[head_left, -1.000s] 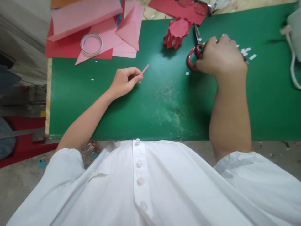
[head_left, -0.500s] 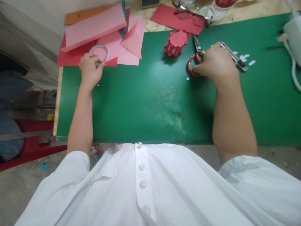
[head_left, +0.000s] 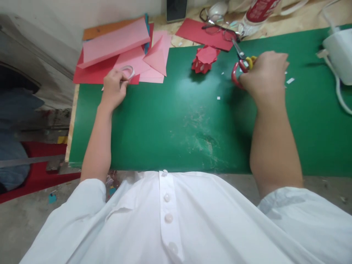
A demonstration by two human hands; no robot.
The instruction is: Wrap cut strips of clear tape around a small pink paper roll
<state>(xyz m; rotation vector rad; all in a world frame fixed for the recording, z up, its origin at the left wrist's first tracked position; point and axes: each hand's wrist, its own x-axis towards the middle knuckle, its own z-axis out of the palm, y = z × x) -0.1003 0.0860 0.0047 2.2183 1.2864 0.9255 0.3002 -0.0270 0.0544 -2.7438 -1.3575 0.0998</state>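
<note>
My left hand [head_left: 114, 88] is closed on a thin white roll of tape [head_left: 128, 72], tilted over the front edge of the stacked papers. My right hand [head_left: 268, 75] is closed around the handles of the scissors [head_left: 242, 55], whose loops are red and yellow. Their blades point away from me, the tips near the red card. Left of the scissors, a red folded-paper piece [head_left: 205, 59] with jagged edges stands on the green mat [head_left: 154, 124]. The pen-like tool seen earlier beside my right hand does not show now.
Pink, red and orange papers [head_left: 115, 42] lie stacked at the back left. A red card [head_left: 192, 31] with glasses [head_left: 217, 27] on it, a phone [head_left: 176, 10] and a bottle [head_left: 260, 14] line the back. White paper scraps [head_left: 290, 80] and a white corded device [head_left: 339, 57] are at right.
My right hand has shifted right with the scissors. My left hand has drawn the tape roll slightly right and tilted it. The view has tipped up, showing more of the phone and bottle.
</note>
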